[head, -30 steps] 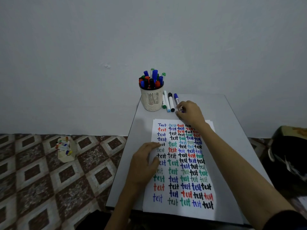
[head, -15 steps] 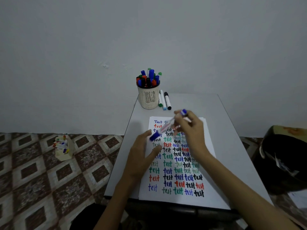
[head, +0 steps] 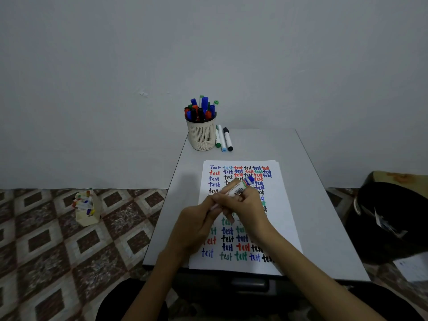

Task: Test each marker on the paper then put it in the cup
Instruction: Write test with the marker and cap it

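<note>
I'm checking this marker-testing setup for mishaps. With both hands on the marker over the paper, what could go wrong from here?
1. Both hands grip the blue-capped marker above the paper; a sudden pull on the cap might streak the written rows.
2. The cup looks crowded, so pushing in another marker may tip it or jostle the three markers lying beside it.

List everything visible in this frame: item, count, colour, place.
cup: one, cream, table's far left, full of markers
loose markers: three, white, lying right of the cup
held marker: one, white with blue end, over the paper
paper: white stack, covered in coloured "test" words
table: one, grey
small box: one, cream, on the tiled floor
left hand: grips the marker
right hand: grips the marker
</note>
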